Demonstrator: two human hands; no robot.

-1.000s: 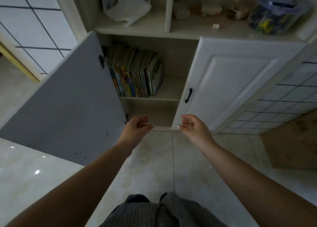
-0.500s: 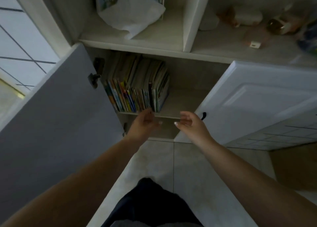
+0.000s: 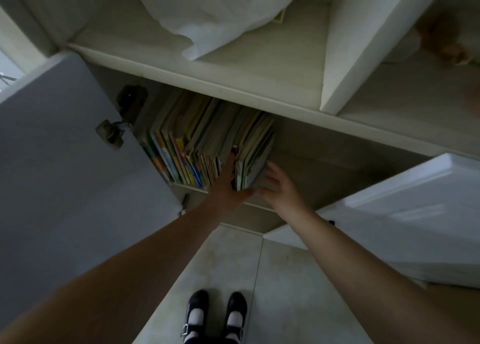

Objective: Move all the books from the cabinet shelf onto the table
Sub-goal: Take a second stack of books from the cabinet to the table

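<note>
On the cabinet shelf (image 3: 306,161), thin colourful upright books (image 3: 197,146) lean rightward; left hand (image 3: 228,185) wedged between spines, right hand (image 3: 278,185) open against the rightmost bundle.

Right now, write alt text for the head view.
Both hands reach into an open cabinet: the left hand slides into a row of upright books, the right hand flanks the end few. A white bag lies on the shelf above.
</note>
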